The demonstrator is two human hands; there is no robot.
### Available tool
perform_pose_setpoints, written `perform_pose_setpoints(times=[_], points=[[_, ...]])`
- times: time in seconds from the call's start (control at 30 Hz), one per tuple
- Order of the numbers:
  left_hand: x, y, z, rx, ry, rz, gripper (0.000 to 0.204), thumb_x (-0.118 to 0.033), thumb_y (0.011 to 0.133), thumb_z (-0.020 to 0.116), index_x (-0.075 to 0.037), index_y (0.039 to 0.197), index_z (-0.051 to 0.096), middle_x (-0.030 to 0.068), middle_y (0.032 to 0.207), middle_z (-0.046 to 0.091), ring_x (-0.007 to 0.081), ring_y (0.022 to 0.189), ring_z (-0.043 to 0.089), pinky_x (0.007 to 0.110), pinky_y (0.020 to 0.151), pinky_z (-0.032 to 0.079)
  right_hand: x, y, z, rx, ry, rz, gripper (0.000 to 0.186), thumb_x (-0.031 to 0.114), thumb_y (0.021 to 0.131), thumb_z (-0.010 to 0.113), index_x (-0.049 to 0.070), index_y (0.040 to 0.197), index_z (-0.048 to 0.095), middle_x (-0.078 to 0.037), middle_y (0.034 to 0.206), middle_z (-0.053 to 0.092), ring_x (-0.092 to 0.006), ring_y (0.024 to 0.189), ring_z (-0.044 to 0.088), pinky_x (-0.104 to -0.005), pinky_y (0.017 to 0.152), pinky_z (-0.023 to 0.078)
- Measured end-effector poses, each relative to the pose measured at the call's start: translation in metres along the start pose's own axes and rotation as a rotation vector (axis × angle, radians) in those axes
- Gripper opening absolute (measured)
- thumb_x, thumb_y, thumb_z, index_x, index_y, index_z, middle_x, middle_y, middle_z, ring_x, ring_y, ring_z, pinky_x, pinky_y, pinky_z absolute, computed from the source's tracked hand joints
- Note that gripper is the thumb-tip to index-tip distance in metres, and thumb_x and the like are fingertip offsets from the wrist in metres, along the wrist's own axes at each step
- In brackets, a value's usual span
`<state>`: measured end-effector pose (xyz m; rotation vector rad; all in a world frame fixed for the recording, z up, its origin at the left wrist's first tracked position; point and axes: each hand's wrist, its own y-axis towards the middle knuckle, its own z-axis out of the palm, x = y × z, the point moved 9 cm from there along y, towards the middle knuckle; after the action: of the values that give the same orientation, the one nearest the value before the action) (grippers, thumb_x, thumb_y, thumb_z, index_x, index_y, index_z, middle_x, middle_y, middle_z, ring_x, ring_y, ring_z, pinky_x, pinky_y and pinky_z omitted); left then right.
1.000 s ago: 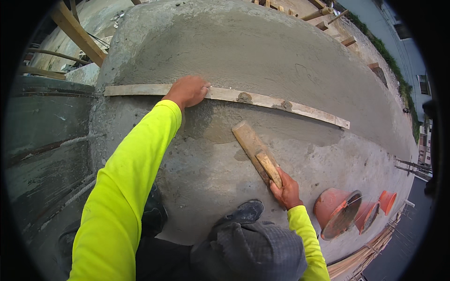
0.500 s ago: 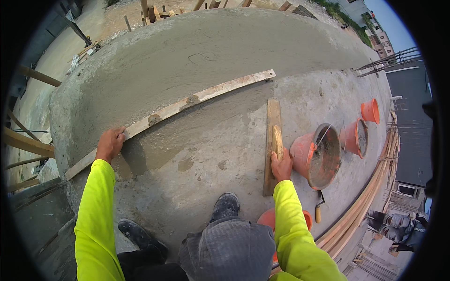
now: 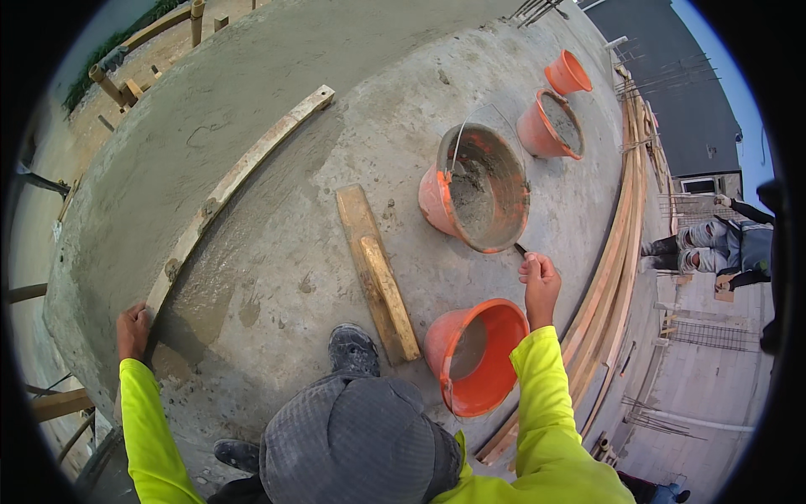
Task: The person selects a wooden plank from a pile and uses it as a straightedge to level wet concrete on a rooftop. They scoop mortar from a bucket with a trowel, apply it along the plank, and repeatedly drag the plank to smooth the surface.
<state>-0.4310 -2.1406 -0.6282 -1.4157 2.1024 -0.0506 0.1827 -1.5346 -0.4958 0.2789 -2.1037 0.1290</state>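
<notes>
Left hand (image 3: 133, 332): closed on near end of wooden strip (image 3: 220, 200), laid along wet cement (image 3: 252, 84).
Right hand (image 3: 541, 290): closed around dark-tipped tool (image 3: 520, 249), just beside bucket (image 3: 433, 202); kind mostly hidden, probably a trowel.
Float (image 3: 378, 273): set down on concrete (image 3: 369, 139), out of both hands.
Left of strip: spread broad and fairly even; judged largely done.
Right of strip: rough, patchy, thinning to bare concrete; judged unfinished.
Bucket contents: some grey mix left.
</notes>
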Motion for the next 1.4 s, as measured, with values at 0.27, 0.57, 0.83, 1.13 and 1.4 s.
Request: perform_pose_setpoints(times=[0.27,0.57,0.83,1.13,1.4], points=[[-0.007,-0.010,-0.008,-0.084,0.055,-0.079,0.037,-0.018,0.088,0.056,0.002,0.115,0.072,0.0259,0.104,0.072,0.0384,0.094,0.073,0.040,0.089,0.053,-0.261,0.032,-0.128,0.181,-1.038,0.132,0.063,0.010,0.081,0.063,-0.002,0.141,0.048,-0.029,0.136,0.057,-0.0487,0.127,0.054,-0.0501,0.107,0.046],[-0.025,-0.001,-0.006,-0.001,0.195,-0.178,0.033,-0.018,0.085,0.054,0.004,0.102,0.072,0.0277,0.094,0.070,0.0433,0.090,0.070,0.042,0.086,0.053,-0.247,0.041,-0.136,-0.004,-1.221,0.270,0.060,0.005,0.080,0.062,-0.005,0.137,0.047,-0.027,0.134,0.055,-0.0487,0.120,0.055,-0.0524,0.103,0.048],[-0.077,0.012,-0.013,-0.410,0.404,0.006,0.037,-0.017,0.094,0.062,-0.005,0.128,0.066,0.0193,0.126,0.068,0.0347,0.113,0.065,0.042,0.096,0.052,-0.258,0.047,-0.130,0.085,-1.448,0.491,0.047,0.013,0.086,0.066,-0.003,0.127,0.050,-0.025,0.131,0.059,-0.0471,0.116,0.059,-0.0515,0.094,0.052],[-0.380,0.006,0.112,-0.067,-0.436,0.476,0.039,-0.007,0.092,0.061,-0.005,0.131,0.065,0.0120,0.111,0.071,0.0220,0.094,0.069,0.033,0.083,0.056,-0.154,-0.005,-0.131,-0.293,-0.304,0.470,0.033,0.021,0.100,0.055,-0.001,0.125,0.052,-0.011,0.086,0.061,-0.0300,0.071,0.060,-0.0420,0.069,0.053],[-0.553,-0.033,0.221,0.413,-0.953,0.403,0.060,-0.008,0.092,0.063,0.005,0.148,0.046,0.0070,0.109,0.064,0.0104,0.086,0.064,0.026,0.074,0.053,0.090,0.042,0.027,0.490,-1.061,-0.409,0.048,0.020,0.096,0.064,0.012,0.142,0.050,-0.020,0.102,0.066,-0.0426,0.082,0.067,-0.0484,0.068,0.054]])
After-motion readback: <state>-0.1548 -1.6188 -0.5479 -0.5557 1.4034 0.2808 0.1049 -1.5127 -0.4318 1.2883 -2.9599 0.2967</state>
